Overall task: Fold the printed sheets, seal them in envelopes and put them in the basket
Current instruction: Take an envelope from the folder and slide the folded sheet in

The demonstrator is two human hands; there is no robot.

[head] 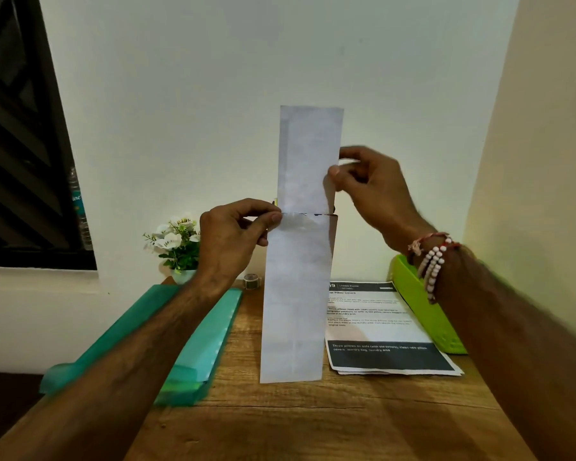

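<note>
Two pinches: left hand (233,234) on long white envelope (295,311) mouth, right hand (369,184) on narrow folded sheet (308,154) edge.

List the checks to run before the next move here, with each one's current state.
1. Left hand pinches the envelope at its mouth: ok.
2. Right hand pinches the folded sheet by its edge: ok.
3. Sheet fully inside the envelope: not ok, most stands above the mouth.
4. Envelope sealed: not ok.
5. Green basket stands on the table at the right: ok.
6. Flap condition: cannot tell, mouth is blurred.
</note>
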